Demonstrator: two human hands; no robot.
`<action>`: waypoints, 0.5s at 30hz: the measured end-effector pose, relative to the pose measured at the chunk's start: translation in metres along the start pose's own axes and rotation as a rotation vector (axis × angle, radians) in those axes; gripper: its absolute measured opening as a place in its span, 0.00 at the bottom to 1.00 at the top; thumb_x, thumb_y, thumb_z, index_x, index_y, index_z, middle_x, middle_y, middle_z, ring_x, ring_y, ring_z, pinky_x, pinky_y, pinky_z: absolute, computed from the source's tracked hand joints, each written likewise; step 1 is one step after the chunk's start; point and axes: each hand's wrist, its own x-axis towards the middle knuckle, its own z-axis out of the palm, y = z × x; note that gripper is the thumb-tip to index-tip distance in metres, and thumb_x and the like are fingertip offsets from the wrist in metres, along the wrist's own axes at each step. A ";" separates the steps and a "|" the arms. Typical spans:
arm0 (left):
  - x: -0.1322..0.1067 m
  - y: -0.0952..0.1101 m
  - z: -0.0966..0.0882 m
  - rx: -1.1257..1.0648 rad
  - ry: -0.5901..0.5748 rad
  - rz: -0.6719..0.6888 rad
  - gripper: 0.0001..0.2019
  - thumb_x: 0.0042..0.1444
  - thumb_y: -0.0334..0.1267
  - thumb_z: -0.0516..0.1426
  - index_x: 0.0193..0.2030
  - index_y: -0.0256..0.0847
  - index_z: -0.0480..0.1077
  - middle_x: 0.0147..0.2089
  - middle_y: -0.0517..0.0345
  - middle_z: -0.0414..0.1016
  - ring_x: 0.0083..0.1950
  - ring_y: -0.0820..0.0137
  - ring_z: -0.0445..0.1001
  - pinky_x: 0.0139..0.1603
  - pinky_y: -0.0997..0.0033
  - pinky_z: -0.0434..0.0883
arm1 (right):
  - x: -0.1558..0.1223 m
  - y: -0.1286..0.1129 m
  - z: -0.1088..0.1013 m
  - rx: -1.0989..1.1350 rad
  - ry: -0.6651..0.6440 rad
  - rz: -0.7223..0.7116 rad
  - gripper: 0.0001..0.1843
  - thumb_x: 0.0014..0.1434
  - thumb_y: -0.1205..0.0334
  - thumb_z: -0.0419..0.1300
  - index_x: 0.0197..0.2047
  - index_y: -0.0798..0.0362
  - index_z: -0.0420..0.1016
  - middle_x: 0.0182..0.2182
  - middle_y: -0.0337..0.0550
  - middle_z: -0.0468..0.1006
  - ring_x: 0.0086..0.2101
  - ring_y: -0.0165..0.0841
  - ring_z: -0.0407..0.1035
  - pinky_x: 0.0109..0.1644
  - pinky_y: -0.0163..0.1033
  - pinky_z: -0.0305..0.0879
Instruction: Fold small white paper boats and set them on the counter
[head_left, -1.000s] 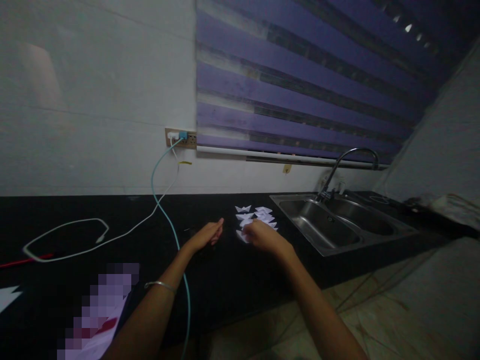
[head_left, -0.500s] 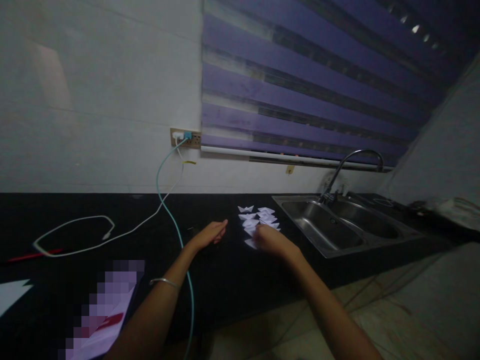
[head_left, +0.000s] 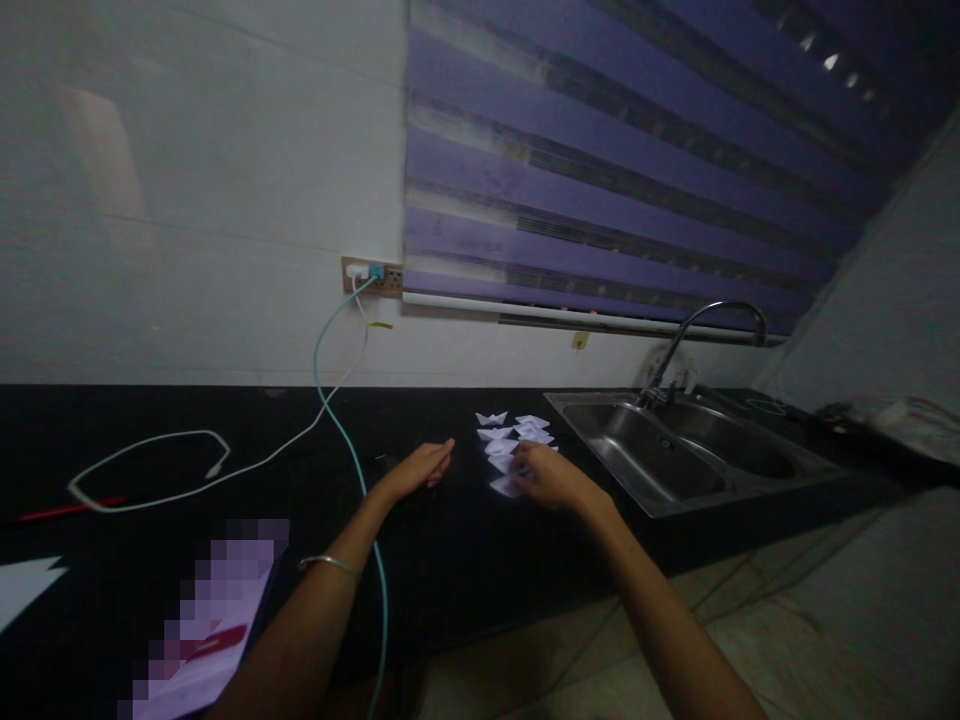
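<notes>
Several small white folded paper pieces lie in a cluster on the black counter, left of the sink. My right hand rests at the near edge of the cluster, fingers curled onto one folded paper piece that lies on the counter. My left hand lies on the counter a little to the left, fingers stretched out together and holding nothing. A thin bangle circles my left wrist.
A steel double sink with a curved tap sits to the right. A teal cable and a white cable run from the wall socket across the counter. White paper and a printed sheet lie at the near left.
My right hand has drawn one folded paper piece a little toward me, away from the cluster. My left hand has stayed where it was.
</notes>
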 end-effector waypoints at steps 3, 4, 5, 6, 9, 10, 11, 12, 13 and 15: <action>-0.001 0.002 0.001 0.020 0.001 0.004 0.29 0.56 0.65 0.44 0.21 0.40 0.58 0.16 0.67 0.54 0.18 0.76 0.53 0.23 0.74 0.55 | -0.009 -0.014 -0.004 0.003 0.145 -0.057 0.07 0.59 0.65 0.57 0.37 0.56 0.76 0.39 0.49 0.73 0.39 0.35 0.67 0.44 0.37 0.62; -0.001 0.004 0.002 0.023 0.007 0.001 0.29 0.56 0.65 0.44 0.21 0.40 0.58 0.16 0.67 0.54 0.18 0.76 0.53 0.22 0.74 0.55 | -0.014 -0.022 -0.001 0.019 0.196 -0.057 0.07 0.60 0.65 0.56 0.38 0.55 0.75 0.39 0.49 0.72 0.39 0.35 0.67 0.43 0.38 0.62; -0.001 0.005 0.003 0.023 0.017 -0.002 0.29 0.55 0.66 0.44 0.21 0.40 0.58 0.16 0.67 0.53 0.18 0.76 0.53 0.22 0.74 0.54 | -0.019 -0.030 0.004 0.039 0.235 -0.057 0.08 0.62 0.65 0.54 0.38 0.55 0.74 0.38 0.48 0.72 0.38 0.34 0.67 0.42 0.37 0.62; -0.001 0.005 0.003 0.020 0.029 -0.006 0.29 0.55 0.66 0.44 0.21 0.40 0.58 0.16 0.67 0.53 0.18 0.77 0.52 0.22 0.74 0.53 | -0.025 -0.038 0.012 0.062 0.266 -0.050 0.10 0.63 0.65 0.52 0.37 0.54 0.74 0.36 0.47 0.72 0.37 0.34 0.66 0.42 0.38 0.62; 0.001 0.004 0.004 -0.011 0.063 -0.029 0.30 0.54 0.67 0.44 0.21 0.40 0.57 0.16 0.68 0.52 0.18 0.77 0.51 0.21 0.75 0.52 | -0.044 -0.062 0.041 0.151 0.242 -0.100 0.10 0.64 0.64 0.50 0.38 0.54 0.73 0.34 0.46 0.72 0.35 0.34 0.67 0.39 0.37 0.62; 0.002 0.002 0.004 -0.026 0.076 -0.034 0.29 0.53 0.67 0.44 0.21 0.40 0.57 0.17 0.68 0.52 0.18 0.78 0.51 0.21 0.75 0.51 | -0.048 -0.068 0.050 0.193 0.217 -0.125 0.10 0.64 0.64 0.50 0.40 0.54 0.72 0.35 0.46 0.73 0.36 0.33 0.67 0.40 0.37 0.63; 0.003 0.000 0.003 -0.035 0.089 -0.033 0.29 0.53 0.67 0.45 0.21 0.40 0.57 0.17 0.68 0.52 0.18 0.78 0.51 0.21 0.75 0.51 | -0.052 -0.072 0.057 0.225 0.182 -0.136 0.10 0.64 0.64 0.50 0.40 0.54 0.73 0.35 0.46 0.74 0.36 0.33 0.68 0.40 0.37 0.63; 0.004 -0.002 0.003 -0.058 0.095 -0.022 0.29 0.53 0.67 0.46 0.22 0.40 0.58 0.18 0.68 0.52 0.18 0.78 0.51 0.21 0.75 0.51 | -0.054 -0.075 0.062 0.249 0.126 -0.144 0.09 0.64 0.63 0.51 0.42 0.53 0.73 0.36 0.45 0.75 0.36 0.33 0.68 0.40 0.36 0.63; 0.006 -0.004 0.003 -0.080 0.096 -0.016 0.29 0.52 0.67 0.46 0.22 0.40 0.57 0.18 0.68 0.52 0.18 0.78 0.50 0.21 0.75 0.51 | -0.055 -0.076 0.065 0.277 0.105 -0.122 0.09 0.64 0.62 0.52 0.43 0.52 0.72 0.37 0.45 0.75 0.38 0.34 0.69 0.42 0.37 0.64; 0.008 -0.007 0.003 -0.107 0.139 -0.023 0.29 0.52 0.67 0.47 0.22 0.40 0.57 0.18 0.68 0.51 0.18 0.79 0.50 0.21 0.76 0.51 | -0.054 -0.076 0.067 0.325 0.113 -0.033 0.11 0.65 0.61 0.50 0.43 0.53 0.72 0.38 0.45 0.76 0.39 0.34 0.70 0.43 0.37 0.64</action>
